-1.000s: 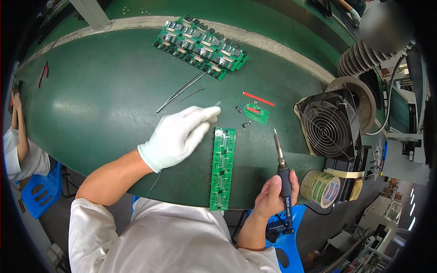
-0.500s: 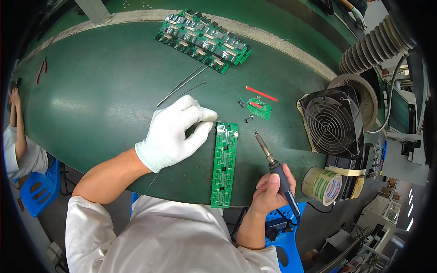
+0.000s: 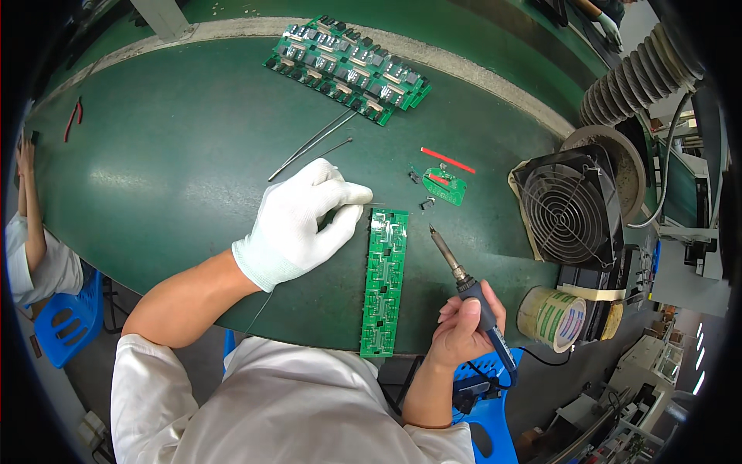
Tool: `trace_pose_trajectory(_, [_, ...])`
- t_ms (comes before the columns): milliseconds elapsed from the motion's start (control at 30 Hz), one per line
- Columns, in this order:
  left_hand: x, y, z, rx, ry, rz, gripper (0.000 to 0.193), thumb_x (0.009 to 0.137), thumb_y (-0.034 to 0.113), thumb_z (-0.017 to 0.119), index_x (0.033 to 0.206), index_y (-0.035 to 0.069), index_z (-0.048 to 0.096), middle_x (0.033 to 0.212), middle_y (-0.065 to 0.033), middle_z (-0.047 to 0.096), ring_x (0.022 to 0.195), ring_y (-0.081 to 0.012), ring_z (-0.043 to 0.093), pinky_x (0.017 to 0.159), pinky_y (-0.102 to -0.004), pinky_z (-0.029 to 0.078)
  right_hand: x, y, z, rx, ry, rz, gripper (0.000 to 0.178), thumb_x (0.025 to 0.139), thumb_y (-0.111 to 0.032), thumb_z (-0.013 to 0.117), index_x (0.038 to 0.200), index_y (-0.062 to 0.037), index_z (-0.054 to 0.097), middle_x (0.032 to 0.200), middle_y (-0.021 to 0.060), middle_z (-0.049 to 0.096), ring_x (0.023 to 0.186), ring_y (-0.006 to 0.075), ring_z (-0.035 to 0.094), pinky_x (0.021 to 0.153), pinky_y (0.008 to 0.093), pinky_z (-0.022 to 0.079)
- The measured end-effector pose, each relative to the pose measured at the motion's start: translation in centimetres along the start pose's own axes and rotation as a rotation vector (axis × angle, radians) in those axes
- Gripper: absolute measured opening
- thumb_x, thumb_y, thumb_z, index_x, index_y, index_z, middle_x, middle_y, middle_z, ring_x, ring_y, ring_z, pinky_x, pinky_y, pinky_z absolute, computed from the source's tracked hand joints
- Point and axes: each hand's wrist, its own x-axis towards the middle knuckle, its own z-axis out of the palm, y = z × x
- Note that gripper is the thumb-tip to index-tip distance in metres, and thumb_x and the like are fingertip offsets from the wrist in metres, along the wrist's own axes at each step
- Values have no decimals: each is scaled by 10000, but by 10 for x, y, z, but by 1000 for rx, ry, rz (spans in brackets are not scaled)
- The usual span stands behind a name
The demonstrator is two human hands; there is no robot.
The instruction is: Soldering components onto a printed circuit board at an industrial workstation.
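Observation:
My left hand (image 3: 297, 224) wears a white glove, thumb and forefinger pinched on a thin solder wire (image 3: 378, 203). A short end of this wire sticks out past the fingertips, just above the top edge of a long green circuit board (image 3: 384, 282); its tail (image 3: 260, 312) hangs below the glove. The board lies upright on the bench, reaching to the near edge. In my bare right hand (image 3: 461, 329) is a soldering iron (image 3: 481, 305) with a dark blue handle. Its tip points up and left, right of the board and apart from both board and wire.
Beyond the board lie a small green board (image 3: 446, 188), a red strip (image 3: 448, 160) and small black parts (image 3: 427, 203). Populated boards (image 3: 348, 69) are stacked at the back, near cable ties (image 3: 313, 143). A fan (image 3: 568, 209), tape roll (image 3: 550, 319) and duct (image 3: 638, 81) stand right; red pliers (image 3: 73, 120) left.
The soldering iron's tip has shifted slightly left, toward the board. More of the wire end shows past my left fingertips. The whole view has drifted a little.

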Motion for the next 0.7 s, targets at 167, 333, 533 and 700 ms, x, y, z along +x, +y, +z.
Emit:
trace_pose_trajectory(167, [0, 0, 1, 24, 6, 66, 179, 761, 5, 679, 927, 58, 718, 823, -44, 571, 587, -167, 498, 544, -283, 414, 0, -3, 0, -48, -14, -6, 315, 839, -73, 708, 1117, 50, 629, 704, 146, 643, 509, 152, 578, 460, 236, 480])
trace_pose_trajectory(333, [-1, -2, 2, -8, 3, 44, 174, 752, 7, 678, 912, 60, 720, 808, -39, 572, 570, -170, 497, 533, -285, 412, 1, 2, 5, -146, -32, -76, 292, 910, -102, 625, 1162, 45, 606, 639, 98, 612, 469, 113, 513, 443, 193, 406])
trace_pose_trajectory(533, [-2, -2, 4, -39, 22, 82, 196, 733, -60, 674, 895, 41, 717, 800, -33, 555, 554, -127, 422, 502, -256, 359, 0, -3, 5, -167, -40, -83, 291, 898, -87, 638, 1157, 44, 612, 644, 102, 621, 472, 116, 517, 452, 199, 420])
trace_pose_trajectory(700, [-1, 2, 1, 0, 0, 43, 152, 750, 16, 682, 888, 68, 718, 776, -27, 567, 552, -174, 498, 520, -290, 412, 4, -8, 7, -246, -95, -140, 285, 876, -87, 669, 1125, 47, 635, 656, 111, 635, 484, 127, 547, 455, 204, 432])
